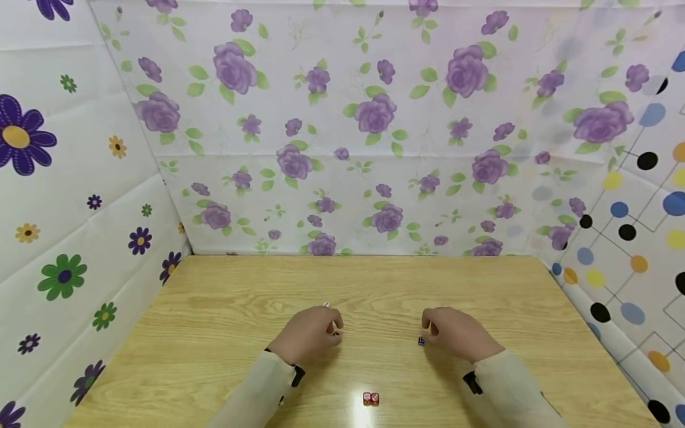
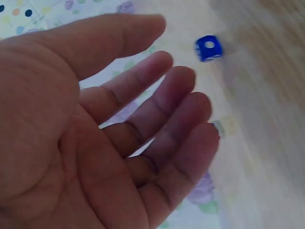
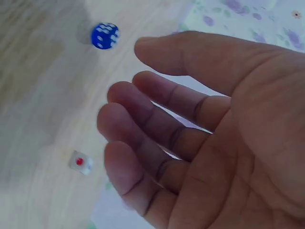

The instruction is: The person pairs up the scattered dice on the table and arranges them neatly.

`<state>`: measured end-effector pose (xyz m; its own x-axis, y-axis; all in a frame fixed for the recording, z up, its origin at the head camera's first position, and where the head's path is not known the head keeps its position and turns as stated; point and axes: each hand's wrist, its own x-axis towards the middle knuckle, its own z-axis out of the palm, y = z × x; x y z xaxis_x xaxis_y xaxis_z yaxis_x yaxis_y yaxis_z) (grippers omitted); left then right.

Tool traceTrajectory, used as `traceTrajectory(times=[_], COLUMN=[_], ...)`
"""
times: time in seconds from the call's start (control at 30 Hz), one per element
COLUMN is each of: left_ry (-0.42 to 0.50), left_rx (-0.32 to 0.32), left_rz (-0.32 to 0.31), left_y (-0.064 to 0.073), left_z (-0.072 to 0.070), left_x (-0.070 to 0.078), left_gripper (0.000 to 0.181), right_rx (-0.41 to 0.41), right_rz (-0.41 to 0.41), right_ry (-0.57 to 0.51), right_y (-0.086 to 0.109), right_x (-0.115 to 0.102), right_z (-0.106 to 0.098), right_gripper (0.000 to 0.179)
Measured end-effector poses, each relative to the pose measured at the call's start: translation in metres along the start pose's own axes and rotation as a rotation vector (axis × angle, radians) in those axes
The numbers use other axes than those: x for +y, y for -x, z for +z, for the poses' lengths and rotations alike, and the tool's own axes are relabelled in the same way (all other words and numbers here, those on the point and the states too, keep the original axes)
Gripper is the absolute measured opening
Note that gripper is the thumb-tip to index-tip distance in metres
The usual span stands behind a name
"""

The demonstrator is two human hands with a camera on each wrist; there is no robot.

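My left hand [image 1: 309, 334] hovers low over the left middle of the table, its fingers loosely bent and nothing between them. A blue die [image 2: 208, 48] lies just off its thumb and fingertips. Past that hand lies a white die [image 1: 326, 304], partly covered by the fingers in the left wrist view. On the other side my right hand [image 1: 459, 333] is held the same relaxed way, also without an object. Its thumb is near a second blue die [image 3: 105, 36]. A white die with a red dot [image 3: 80, 162] shows beyond its fingertips in the right wrist view.
Two red dice [image 1: 371, 398] sit side by side at the near middle of the wooden table [image 1: 257, 279]. Floral sheets [image 1: 342, 119] rise behind the table's far edge, with patterned cloths on the left and right sides.
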<state>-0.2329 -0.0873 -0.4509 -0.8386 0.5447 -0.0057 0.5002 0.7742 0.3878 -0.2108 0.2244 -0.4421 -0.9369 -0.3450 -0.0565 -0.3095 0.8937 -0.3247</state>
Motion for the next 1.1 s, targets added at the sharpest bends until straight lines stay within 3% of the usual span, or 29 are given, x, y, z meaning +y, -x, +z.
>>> traceTrajectory(times=[0.17, 0.53, 0.8, 1.1], left_ry=[0.035, 0.076, 0.148, 0.108], left_rx=[-0.029, -0.011, -0.041, -0.055], left_rz=[-0.026, -0.042, -0.030, -0.028], left_y=[-0.004, -0.011, -0.013, -0.016], left_z=[0.007, 0.006, 0.011, 0.017], left_x=[-0.008, -0.008, -0.008, -0.006], left_gripper=[0.011, 0.010, 0.013, 0.016], right_rx=[-0.043, -0.010, 0.009, 0.031], right_rz=[0.032, 0.028, 0.060, 0.064], right_ry=[-0.037, -0.090, -0.093, -0.058], right_y=[-0.003, -0.008, -0.007, -0.009], right_x=[0.002, 0.004, 0.002, 0.000], right_z=[0.011, 0.019, 0.025, 0.025], right_gripper=[0.009, 0.013, 0.020, 0.022])
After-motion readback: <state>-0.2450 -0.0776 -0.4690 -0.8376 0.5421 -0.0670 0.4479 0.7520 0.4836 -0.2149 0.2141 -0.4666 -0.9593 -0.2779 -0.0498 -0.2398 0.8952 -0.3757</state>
